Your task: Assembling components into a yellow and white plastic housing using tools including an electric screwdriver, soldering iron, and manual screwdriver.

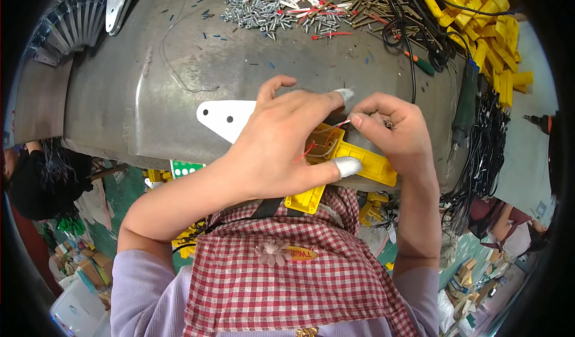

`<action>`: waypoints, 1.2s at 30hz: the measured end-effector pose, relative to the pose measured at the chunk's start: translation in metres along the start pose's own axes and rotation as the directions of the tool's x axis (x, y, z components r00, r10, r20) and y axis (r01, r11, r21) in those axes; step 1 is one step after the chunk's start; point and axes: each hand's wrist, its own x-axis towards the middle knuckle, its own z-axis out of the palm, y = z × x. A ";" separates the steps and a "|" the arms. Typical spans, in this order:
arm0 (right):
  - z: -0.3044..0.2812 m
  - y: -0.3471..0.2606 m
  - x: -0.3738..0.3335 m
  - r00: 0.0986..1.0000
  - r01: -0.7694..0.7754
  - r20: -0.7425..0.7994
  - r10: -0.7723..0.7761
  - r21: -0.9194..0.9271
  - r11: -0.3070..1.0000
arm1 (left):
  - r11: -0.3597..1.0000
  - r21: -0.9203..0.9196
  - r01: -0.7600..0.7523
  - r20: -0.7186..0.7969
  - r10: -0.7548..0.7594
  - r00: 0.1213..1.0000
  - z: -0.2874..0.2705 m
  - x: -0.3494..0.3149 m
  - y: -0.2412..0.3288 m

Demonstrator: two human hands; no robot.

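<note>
My left hand (290, 136), with white wrapping on its thumb tip and index fingertip, lies across a yellow plastic housing (371, 164). The thumb rests on the housing, holding it at the bench edge, while the index finger stretches out above. Beneath the palm, a white tapered plate (224, 118) with two dark holes sticks out to the left. Red and pale wires show inside the housing. My right hand (398, 133) is closed, pinching the end of a thin pale wire (342, 123) between thumb and index finger. Small dark bits show in its curled fingers, too small to name.
Piles of screws (254, 13) and brass-coloured pins (377, 1) lie at the back. Yellow plastic parts (491, 31) are heaped at the far right, near a screwdriver (419, 63) and black cables (485, 139). White plates (66, 28) stand in a row at far left. Other people sit either side.
</note>
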 end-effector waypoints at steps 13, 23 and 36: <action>0.000 0.007 -0.011 0.902 0.330 -0.120 -0.414 -0.427 0.842 | 0.952 -0.219 0.213 0.082 -0.199 0.977 0.003 0.011 -0.010; -0.006 0.015 0.000 0.726 0.559 0.000 -0.688 -0.582 0.591 | 0.936 -0.235 0.262 0.251 -0.202 0.947 -0.004 0.023 -0.013; 0.000 0.007 0.000 0.993 0.098 -0.070 -0.099 -0.018 0.995 | 0.932 0.344 -0.113 -0.012 0.125 0.992 0.005 0.019 -0.013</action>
